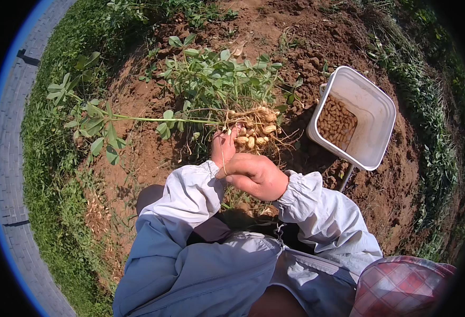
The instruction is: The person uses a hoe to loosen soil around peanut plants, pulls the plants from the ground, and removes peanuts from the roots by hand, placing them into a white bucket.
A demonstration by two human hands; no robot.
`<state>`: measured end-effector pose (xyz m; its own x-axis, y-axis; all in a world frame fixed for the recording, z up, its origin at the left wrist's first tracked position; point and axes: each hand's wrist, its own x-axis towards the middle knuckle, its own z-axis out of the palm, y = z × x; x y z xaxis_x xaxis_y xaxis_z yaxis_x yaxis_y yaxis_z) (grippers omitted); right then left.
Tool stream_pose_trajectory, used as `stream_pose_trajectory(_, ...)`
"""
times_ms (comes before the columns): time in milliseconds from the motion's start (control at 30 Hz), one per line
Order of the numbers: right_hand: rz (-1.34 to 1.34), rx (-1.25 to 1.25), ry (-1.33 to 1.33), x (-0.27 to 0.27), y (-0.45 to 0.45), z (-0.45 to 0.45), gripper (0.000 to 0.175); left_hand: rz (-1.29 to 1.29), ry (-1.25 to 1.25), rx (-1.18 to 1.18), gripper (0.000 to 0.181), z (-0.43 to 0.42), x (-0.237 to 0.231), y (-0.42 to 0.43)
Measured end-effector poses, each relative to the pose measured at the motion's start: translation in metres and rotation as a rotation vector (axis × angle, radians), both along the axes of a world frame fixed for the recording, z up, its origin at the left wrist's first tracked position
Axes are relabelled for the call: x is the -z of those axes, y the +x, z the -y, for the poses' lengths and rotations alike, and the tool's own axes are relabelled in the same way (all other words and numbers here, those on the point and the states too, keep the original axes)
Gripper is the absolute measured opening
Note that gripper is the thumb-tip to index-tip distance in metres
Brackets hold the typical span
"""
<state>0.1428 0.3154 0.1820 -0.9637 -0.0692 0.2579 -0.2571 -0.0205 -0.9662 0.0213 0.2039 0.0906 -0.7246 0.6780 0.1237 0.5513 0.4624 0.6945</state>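
Note:
My left hand (223, 147) grips the base of an uprooted peanut plant (220, 79), its fingers partly hidden behind the roots and pods. A cluster of pale peanut pods (256, 134) hangs among the thin roots, just right of that hand. In front of it, my right hand (258, 177) pinches a thin root strand (223, 162) between thumb and forefinger. The plant's leafy tops spread away from me, and one long stem (149, 119) reaches out to the left.
A white square plastic bucket (377, 115) stands tilted on the soil to the right, with loose peanuts (336, 123) on its bottom. Reddish clods (296, 35) surround the plant. Green growth (54, 158) and a paved path (12, 158) border the left. Plaid cloth (403, 285) shows at lower right.

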Motion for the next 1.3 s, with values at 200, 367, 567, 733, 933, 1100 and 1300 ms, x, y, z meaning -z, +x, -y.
stream_pose_trajectory(200, -0.092, -0.074, 0.243, 0.002, 0.002, 0.012, 0.038, 0.006, -0.178, 0.034, 0.033, 0.013, 0.003, 0.001)
stream_pose_trajectory(367, -0.031, -0.132, 0.333, 0.010, 0.006, 0.019, 0.041, 0.043, -0.314, 0.006, 0.045, 0.027, 0.030, -0.009)
stream_pose_trajectory(567, -0.016, -0.027, 0.546, 0.007, 0.019, 0.034, 0.053, 1.782, 1.016, 0.205, 0.045, 0.015, 0.021, -0.032)
stream_pose_trajectory(733, 0.100, 0.152, 0.545, -0.001, 0.006, 0.011, 0.042, 1.274, 0.818, -0.618, 0.040, -0.005, -0.065, -0.033)
stream_pose_trajectory(933, -0.039, -0.169, 0.494, 0.002, 0.027, 0.046, 0.027, 1.175, 1.017, -0.437, 0.039, -0.001, -0.052, -0.069)
stream_pose_trajectory(1100, 0.021, 0.785, 0.275, -0.017, 0.013, -0.095, 0.021, 1.431, 1.001, -0.388, 0.039, 0.018, -0.033, -0.061)
stream_pose_trajectory(1300, -0.024, 0.853, 0.700, 0.012, 0.001, -0.130, 0.017, 1.398, 0.943, -0.402, 0.030, 0.017, -0.027, -0.035)
